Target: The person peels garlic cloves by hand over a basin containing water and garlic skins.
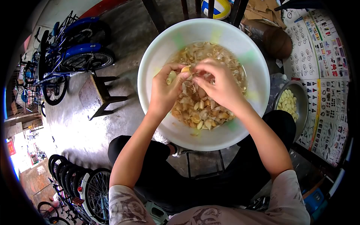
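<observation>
Over a large white plastic basin (204, 142), my left hand (165, 90) is closed on a garlic clove (186, 69) between thumb and fingertips. A pale peeled clove (171, 77) is tucked inside the same hand. My right hand (219, 82) is closed, its bent fingertips close beside the held clove; whatever they pinch is too small to make out. Below both hands, loose garlic skins (225, 62) float in water in the basin. Several garlic cloves (201, 105) show among them.
At the right, a metal bowl (305, 101) holds peeled garlic cloves (287, 102), beside a printed sheet (330, 90) with product pictures. A wooden stool (92, 95) and bicycles (84, 56) stand to the left. Behind the basin are dark bars (153, 15) and a ball (217, 8).
</observation>
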A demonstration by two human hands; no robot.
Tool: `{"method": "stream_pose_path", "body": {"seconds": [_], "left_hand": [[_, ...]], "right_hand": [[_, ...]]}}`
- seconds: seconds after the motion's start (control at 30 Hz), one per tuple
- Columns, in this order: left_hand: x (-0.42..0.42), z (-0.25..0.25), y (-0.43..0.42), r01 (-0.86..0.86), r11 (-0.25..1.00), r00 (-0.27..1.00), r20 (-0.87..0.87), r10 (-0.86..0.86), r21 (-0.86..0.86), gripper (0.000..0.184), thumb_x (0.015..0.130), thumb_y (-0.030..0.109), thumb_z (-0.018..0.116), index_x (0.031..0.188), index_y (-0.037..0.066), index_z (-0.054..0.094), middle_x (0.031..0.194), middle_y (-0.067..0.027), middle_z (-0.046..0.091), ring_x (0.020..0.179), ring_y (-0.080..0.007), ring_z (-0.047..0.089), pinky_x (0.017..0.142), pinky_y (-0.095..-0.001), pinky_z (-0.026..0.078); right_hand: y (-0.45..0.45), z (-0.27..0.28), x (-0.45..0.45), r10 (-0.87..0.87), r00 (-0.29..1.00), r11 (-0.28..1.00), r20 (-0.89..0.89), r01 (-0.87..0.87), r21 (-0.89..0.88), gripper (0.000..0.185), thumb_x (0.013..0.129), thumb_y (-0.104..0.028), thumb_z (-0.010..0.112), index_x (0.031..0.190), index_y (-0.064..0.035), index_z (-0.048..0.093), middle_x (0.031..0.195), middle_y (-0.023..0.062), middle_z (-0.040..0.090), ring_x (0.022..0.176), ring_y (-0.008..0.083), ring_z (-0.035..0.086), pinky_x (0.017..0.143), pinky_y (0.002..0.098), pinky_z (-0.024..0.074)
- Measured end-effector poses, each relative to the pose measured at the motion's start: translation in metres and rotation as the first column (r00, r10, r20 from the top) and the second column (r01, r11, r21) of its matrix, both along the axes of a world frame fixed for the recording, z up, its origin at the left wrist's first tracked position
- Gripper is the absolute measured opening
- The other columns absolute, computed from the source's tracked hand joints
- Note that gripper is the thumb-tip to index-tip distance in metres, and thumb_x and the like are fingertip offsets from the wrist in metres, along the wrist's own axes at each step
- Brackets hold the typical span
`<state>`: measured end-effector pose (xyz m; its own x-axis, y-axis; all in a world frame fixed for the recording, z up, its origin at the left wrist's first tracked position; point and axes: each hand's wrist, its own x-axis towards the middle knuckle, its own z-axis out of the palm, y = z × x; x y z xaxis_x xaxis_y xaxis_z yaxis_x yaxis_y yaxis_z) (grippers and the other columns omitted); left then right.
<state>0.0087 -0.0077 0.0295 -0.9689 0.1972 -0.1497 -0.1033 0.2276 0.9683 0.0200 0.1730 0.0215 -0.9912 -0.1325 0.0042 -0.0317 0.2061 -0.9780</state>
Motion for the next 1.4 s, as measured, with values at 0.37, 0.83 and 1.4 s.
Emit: {"method": "stream_pose_path", "body": {"seconds": [0.37, 0.83, 1.4], "left_hand": [[0.009, 0.007, 0.013, 0.130, 0.988, 0.991, 0.042, -0.127, -0.080, 0.029, 0.096, 0.015, 0.064, 0.118, -0.004, 0.065, 0.087, -0.0080, 0.068, 0.075, -0.0107, 0.059, 0.069, -0.0267, 0.050], [0.006, -0.006, 0.001, 0.214, 0.956, 0.963, -0.121, -0.241, -0.202, 0.033, 0.093, 0.005, 0.060, 0.125, -0.003, 0.062, 0.080, -0.0066, 0.066, 0.068, -0.0087, 0.054, 0.063, -0.0261, 0.047], [0.009, 0.017, 0.014, 0.094, 0.992, 0.996, 0.006, -0.094, -0.087, 0.032, 0.095, 0.008, 0.060, 0.124, -0.005, 0.063, 0.078, -0.0055, 0.063, 0.069, -0.0110, 0.055, 0.066, -0.0266, 0.047]], "right_hand": [[0.004, 0.003, 0.001, -0.022, 0.879, 0.975, -0.476, 0.124, 0.184, 0.011, 0.082, 0.009, 0.067, 0.090, 0.0020, 0.071, 0.086, 0.0112, 0.070, 0.077, 0.0236, 0.070, 0.068, 0.0309, 0.0548], [-0.003, -0.010, 0.013, 0.077, 0.823, 0.915, -0.562, 0.165, 0.367, 0.021, 0.074, 0.008, 0.063, 0.094, 0.0011, 0.064, 0.096, 0.0096, 0.064, 0.083, 0.0281, 0.067, 0.071, 0.0356, 0.0567], [-0.011, 0.001, 0.006, 0.135, 0.655, 0.798, -0.744, 0.374, 0.473, 0.020, 0.073, -0.001, 0.067, 0.091, 0.0016, 0.059, 0.099, 0.0110, 0.059, 0.088, 0.0251, 0.065, 0.071, 0.0342, 0.0566]]}}
